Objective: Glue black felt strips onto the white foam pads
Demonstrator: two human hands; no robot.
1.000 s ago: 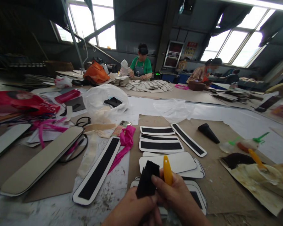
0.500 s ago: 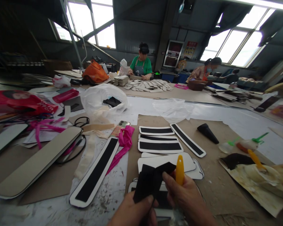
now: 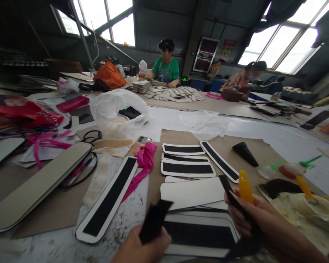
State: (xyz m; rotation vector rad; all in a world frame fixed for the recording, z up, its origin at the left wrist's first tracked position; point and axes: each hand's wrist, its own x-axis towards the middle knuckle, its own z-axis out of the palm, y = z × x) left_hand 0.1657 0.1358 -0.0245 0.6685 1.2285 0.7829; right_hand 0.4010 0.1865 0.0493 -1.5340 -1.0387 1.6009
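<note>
My left hand [image 3: 146, 244], low in the middle, is closed round a small bunch of black strips [image 3: 153, 221]. At the lower right my right hand [image 3: 263, 215] grips a long black strip [image 3: 239, 206], together with a yellow-handled brush [image 3: 245, 187] whose far end is hidden. Between the hands lies a white rounded panel with a black strip on it [image 3: 200, 232]. Just beyond it is a stack of plain white panels [image 3: 190, 193]. Several finished-looking white panels with black strips [image 3: 188, 169] lie farther back.
A white panel with a black strip [image 3: 109, 199] and pink cloth [image 3: 146, 157] lie left. Right are a black cone [image 3: 245, 154], a green-tipped bottle [image 3: 293, 170] and a glue-smeared container with another yellow handle [image 3: 305, 188]. Two people [image 3: 166, 69] work across the table.
My hands have moved apart. The right has swung right with one long black strip and the brush; the left keeps the other black strips, slightly lower and to the left.
</note>
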